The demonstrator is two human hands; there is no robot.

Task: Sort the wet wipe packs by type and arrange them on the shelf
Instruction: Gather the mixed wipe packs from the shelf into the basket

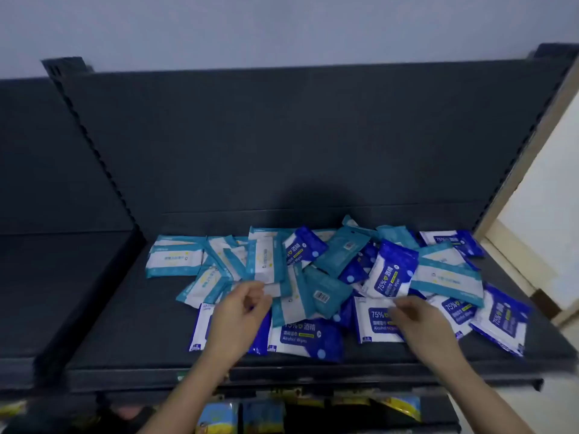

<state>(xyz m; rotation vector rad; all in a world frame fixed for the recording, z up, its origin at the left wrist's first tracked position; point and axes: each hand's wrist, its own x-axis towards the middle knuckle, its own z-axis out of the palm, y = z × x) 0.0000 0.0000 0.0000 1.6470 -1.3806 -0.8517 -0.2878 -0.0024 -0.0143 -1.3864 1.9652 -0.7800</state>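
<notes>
A mixed heap of wet wipe packs lies on the dark shelf board (131, 324). Teal-and-white packs (175, 260) lie mostly at the left and back. Dark blue "75% Alcohol Wipes" packs (305, 338) lie mostly at the front and right. My left hand (238, 314) pinches the lower edge of a teal-and-white pack (266, 264) near the heap's middle. My right hand (419, 321) pinches the bottom edge of a tilted dark blue alcohol pack (393, 270). Both forearms reach in over the shelf's front edge.
The dark back panel (282, 145) rises behind the heap. A neighbouring shelf bay (47, 270) lies to the left. A pale wall and door frame (532, 189) stand at the right. Yellow and blue goods (219, 418) sit on the shelf below.
</notes>
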